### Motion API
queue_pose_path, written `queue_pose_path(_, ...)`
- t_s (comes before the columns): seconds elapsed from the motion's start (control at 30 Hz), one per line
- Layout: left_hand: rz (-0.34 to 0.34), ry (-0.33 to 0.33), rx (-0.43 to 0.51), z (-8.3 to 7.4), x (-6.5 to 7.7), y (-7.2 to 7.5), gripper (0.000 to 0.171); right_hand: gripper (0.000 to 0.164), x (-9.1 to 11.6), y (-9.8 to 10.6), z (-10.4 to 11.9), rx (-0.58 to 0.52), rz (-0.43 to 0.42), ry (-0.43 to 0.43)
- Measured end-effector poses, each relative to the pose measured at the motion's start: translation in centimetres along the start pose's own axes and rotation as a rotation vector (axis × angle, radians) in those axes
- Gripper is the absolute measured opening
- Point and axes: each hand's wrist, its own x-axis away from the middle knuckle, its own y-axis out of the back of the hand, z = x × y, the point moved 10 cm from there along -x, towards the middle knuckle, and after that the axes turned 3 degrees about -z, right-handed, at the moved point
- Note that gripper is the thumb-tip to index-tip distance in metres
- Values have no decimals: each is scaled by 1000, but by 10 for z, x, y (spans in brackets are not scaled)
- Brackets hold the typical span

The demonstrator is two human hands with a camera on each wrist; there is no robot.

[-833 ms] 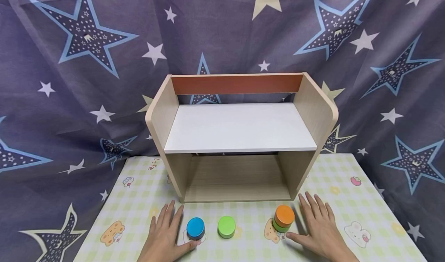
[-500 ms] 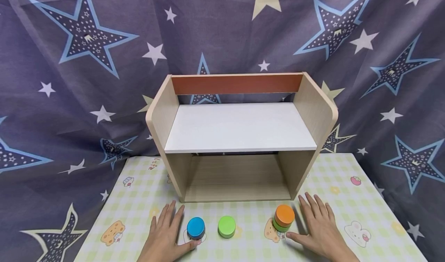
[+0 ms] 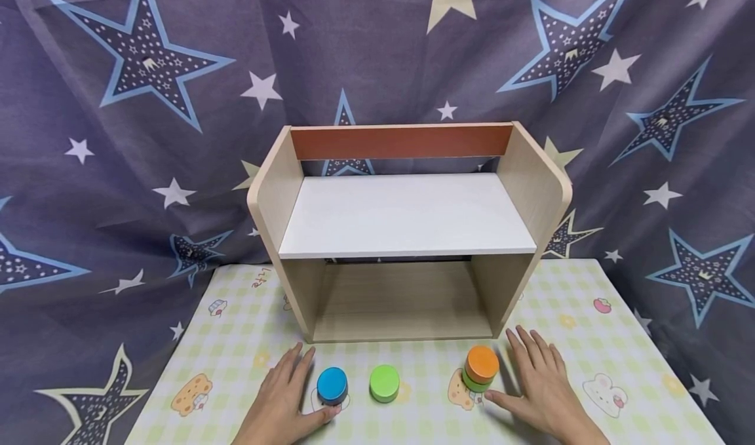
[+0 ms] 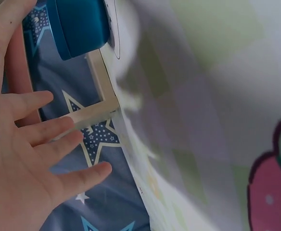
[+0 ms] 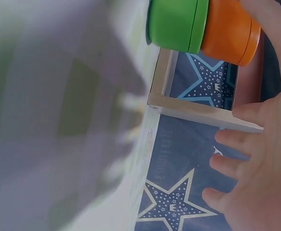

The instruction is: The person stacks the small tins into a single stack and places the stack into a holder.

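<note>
My left hand point(image 3: 282, 399) is at the front left, its fingers extended and its thumb by the near side of a blue round block point(image 3: 332, 386). In the left wrist view the blue block point(image 4: 78, 26) stands past the thumb, and nothing lies in the palm. A lone light-green round block point(image 3: 385, 384) stands to the right of the blue one. Farther right, an orange round block point(image 3: 482, 364) sits on top of a green one point(image 3: 475, 384). To the right of this stack is my right hand point(image 3: 541, 386), fingers spread, thumb pointing toward the stack's base, holding nothing.
Behind the blocks stands a small wooden shelf point(image 3: 407, 301) with a white middle board point(image 3: 407, 215) and a reddish-brown back rail point(image 3: 401, 143). A checked tablecloth point(image 3: 206, 347) covers the table. A dark curtain point(image 3: 377, 52) with stars hangs behind and at both sides.
The fingers of my left hand have drawn closer together and tilted slightly. My right hand and the blocks stay in place.
</note>
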Motion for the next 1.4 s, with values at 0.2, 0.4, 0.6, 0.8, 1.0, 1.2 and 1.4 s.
queue_pose_path(0.2, -5, 16, 63, -4, -1, 2, 115, 116, -1, 3, 3, -123, -26, 0)
queue_pose_path(0.4, -2, 38, 144, -5, 1, 0, 112, 118, 0, -2, 1, -218, -10, -35)
queue_pose_path(0.6, -2, 47, 205, -4, 0, -1, 110, 120, 0, -8, 1, -305, 20, -74)
queue_pose_path(0.8, -6, 5, 296, -8, -1, -2, 105, 117, 0, -17, 0, -390, 78, -123)
queue_pose_path(1.0, 16, 9, 310, -8, -2, -6, 103, 114, 0, -24, -1, -441, 94, -138)
queue_pose_path(1.2, 51, 15, 335, -8, -2, -11, 97, 108, 1, -32, -2, -492, 115, -171)
queue_pose_path(1.4, 94, -19, 362, -12, -2, -16, 90, 104, 0, -39, 0, -541, 137, -193)
